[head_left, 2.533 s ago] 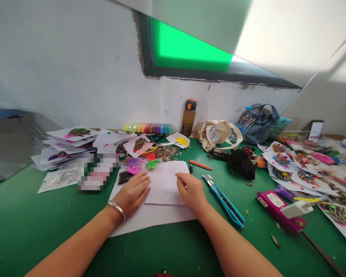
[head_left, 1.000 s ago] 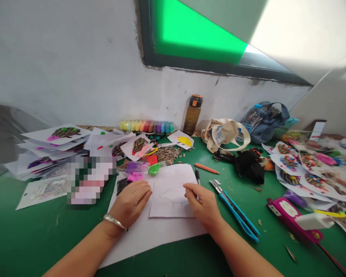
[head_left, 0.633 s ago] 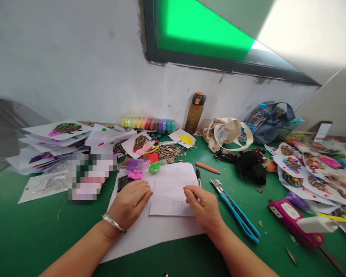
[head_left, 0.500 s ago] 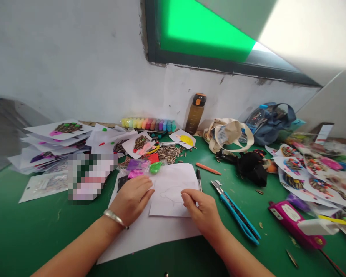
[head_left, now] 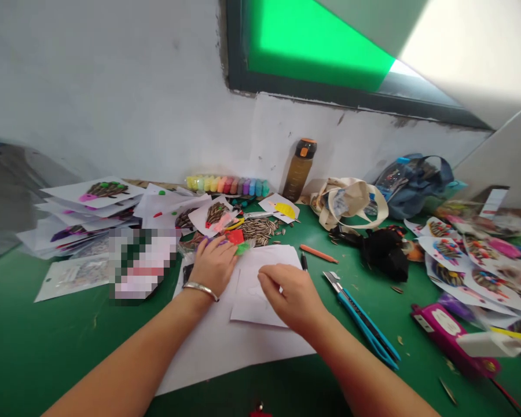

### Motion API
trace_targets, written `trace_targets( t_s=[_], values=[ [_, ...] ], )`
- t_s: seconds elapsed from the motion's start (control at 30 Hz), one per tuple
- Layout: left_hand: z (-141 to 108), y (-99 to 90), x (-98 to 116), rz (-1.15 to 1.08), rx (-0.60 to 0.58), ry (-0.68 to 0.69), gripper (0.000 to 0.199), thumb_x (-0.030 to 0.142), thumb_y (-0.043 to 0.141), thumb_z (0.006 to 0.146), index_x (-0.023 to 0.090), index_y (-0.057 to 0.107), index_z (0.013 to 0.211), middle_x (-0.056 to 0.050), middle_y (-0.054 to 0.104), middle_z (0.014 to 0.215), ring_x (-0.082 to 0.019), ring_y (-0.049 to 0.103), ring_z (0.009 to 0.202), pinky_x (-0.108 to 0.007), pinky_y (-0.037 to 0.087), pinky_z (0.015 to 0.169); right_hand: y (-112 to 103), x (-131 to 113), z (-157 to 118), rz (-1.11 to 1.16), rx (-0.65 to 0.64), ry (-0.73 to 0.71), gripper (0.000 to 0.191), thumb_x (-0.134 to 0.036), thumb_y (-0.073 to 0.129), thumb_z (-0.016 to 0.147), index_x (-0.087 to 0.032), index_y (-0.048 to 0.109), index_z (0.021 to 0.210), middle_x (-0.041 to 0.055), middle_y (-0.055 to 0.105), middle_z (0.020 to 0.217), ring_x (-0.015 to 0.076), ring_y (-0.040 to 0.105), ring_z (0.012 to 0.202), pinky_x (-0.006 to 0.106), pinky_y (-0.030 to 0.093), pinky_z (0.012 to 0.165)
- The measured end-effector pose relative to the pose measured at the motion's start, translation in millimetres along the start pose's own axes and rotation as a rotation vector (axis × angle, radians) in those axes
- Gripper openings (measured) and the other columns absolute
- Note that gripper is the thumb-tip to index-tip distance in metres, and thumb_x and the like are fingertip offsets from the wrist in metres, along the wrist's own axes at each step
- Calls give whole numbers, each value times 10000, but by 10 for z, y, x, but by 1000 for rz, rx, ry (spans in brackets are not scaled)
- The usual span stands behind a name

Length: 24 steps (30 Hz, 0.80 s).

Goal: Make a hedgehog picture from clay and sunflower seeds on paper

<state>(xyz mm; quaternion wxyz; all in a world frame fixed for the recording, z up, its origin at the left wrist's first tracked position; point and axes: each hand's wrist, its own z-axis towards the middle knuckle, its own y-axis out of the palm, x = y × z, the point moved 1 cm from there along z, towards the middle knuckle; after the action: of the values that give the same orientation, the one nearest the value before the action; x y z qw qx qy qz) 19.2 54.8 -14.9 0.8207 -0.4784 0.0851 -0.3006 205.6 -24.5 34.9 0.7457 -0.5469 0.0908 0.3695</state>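
My left hand (head_left: 215, 263), a silver bangle at its wrist, reaches over small bags of coloured clay, its fingers stretched out and slightly apart on them. A red clay packet (head_left: 234, 237) and a green clay packet (head_left: 244, 248) show past its fingertips. Over a small white sheet (head_left: 249, 310) with a faint outline drawing, my right hand (head_left: 293, 295) is closed, thumb against curled fingers; whatever is in it, if anything, is hidden. Beneath lies a larger white paper (head_left: 226, 353). A black pen (head_left: 304, 262) pokes out beyond my right hand.
Right of the paper lie an orange pencil-like stick (head_left: 319, 253), a blue utility knife (head_left: 360, 318) and a magenta glue gun-like device (head_left: 454, 341). Sunflower seeds (head_left: 258, 230) are heaped behind. A bottle (head_left: 299, 171), a cloth bag (head_left: 351, 202) and stacked pictures (head_left: 87, 202) stand around.
My left hand has moved forward onto the clay packets, its fingers spreading. My right hand has shifted left over the drawing, covering more of it. The view has turned slightly.
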Motion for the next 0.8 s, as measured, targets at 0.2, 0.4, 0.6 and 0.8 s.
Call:
trace_targets(
  t_s=[0.2,0.4,0.6,0.8],
  values=[
    [-6,-240,134,-282,122,64,222,214,499,896,173,673,1028,-78,718,1031,-270,574,1126,-473,430,995,108,172,229,133,250,160,258,-226,483,863,-196,642,1064,76,662,996,172,594,781,293,467,687],
    [-15,-358,340,-613,25,-68,239,253,506,898,186,684,1044,-79,718,1045,-211,658,977,-364,514,905,199,246,210,607,188,399,490,-259,559,796,-230,495,1281,71,623,1088,152,610,779,286,508,656],
    [8,-350,405,-986,-210,-387,347,363,612,813,172,667,1097,-63,719,996,-204,664,879,-318,546,768,178,261,121,784,80,396,165,-310,594,808,-177,635,896,11,614,742,137,572,672,270,484,629],
    [30,-315,423,-1253,-362,-583,271,309,636,773,134,687,973,-34,689,749,-153,643,670,-292,537,655,237,248,125,843,66,433,176,-335,618,799,-182,627,887,1,621,751,127,565,656,259,481,618]
  ],
)
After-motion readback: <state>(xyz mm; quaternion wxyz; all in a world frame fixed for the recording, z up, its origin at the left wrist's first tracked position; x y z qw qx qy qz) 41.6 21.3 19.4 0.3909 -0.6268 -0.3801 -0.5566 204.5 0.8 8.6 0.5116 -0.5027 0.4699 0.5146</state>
